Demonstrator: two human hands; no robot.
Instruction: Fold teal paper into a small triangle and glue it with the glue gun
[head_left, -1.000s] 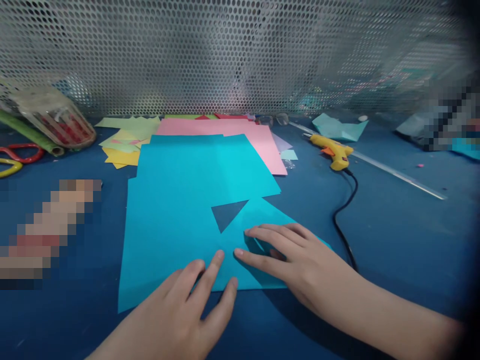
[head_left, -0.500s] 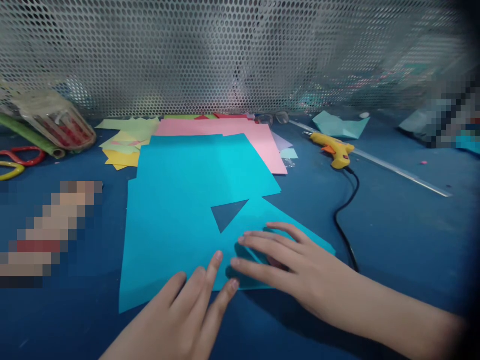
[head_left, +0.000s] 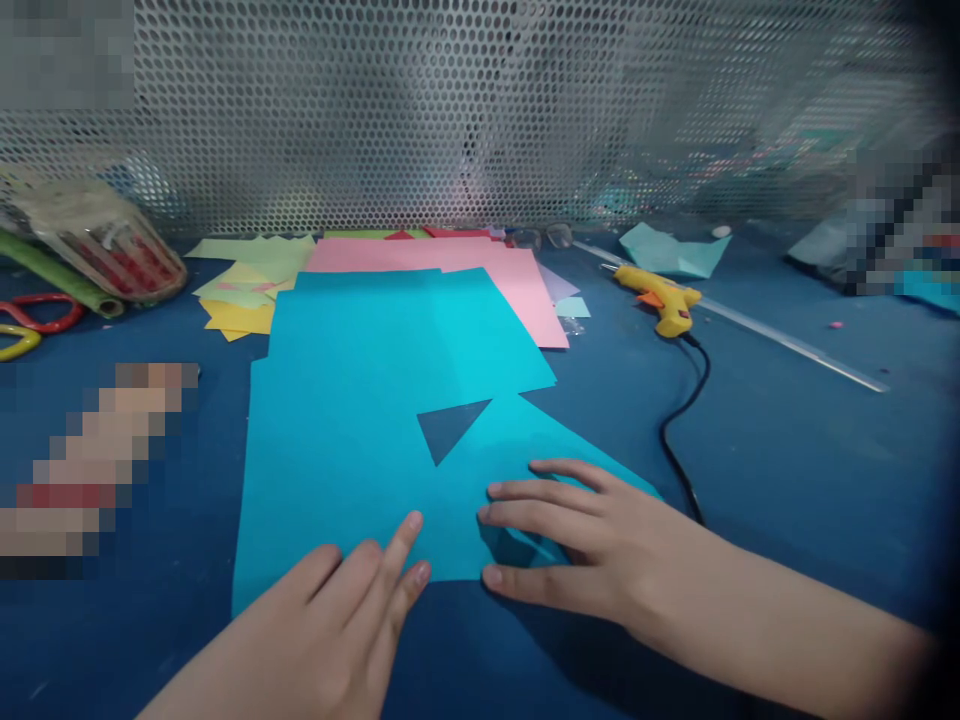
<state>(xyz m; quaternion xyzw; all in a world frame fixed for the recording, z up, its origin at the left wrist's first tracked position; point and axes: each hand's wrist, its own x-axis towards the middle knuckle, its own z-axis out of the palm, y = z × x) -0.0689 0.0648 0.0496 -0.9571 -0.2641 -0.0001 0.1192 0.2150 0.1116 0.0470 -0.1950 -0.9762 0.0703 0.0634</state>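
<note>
Several bright blue paper sheets (head_left: 337, 450) lie overlapping on the dark blue table, with a triangular gap between their edges. My left hand (head_left: 330, 620) rests on the near edge of the paper, index finger stretched out and the other fingers partly curled. To its right, my right hand (head_left: 592, 540) lies palm down with fingers spread, its fingertips on the blue paper or just above it. Neither hand holds anything. Behind the blue sheets, pink paper (head_left: 420, 253) lies partly covered.
At the right is a yellow hot glue gun (head_left: 667, 300) with a black cord, beside a clear glue stick (head_left: 795, 350). Scissors (head_left: 45, 315), a jar (head_left: 105, 240) and a green roll (head_left: 67, 275) lie at left. A perforated metal panel (head_left: 420, 110) stands behind.
My left hand has slid left and slightly nearer. My right hand has spread its fingers and its thumb has come down to the paper's near edge. The view has shifted slightly.
</note>
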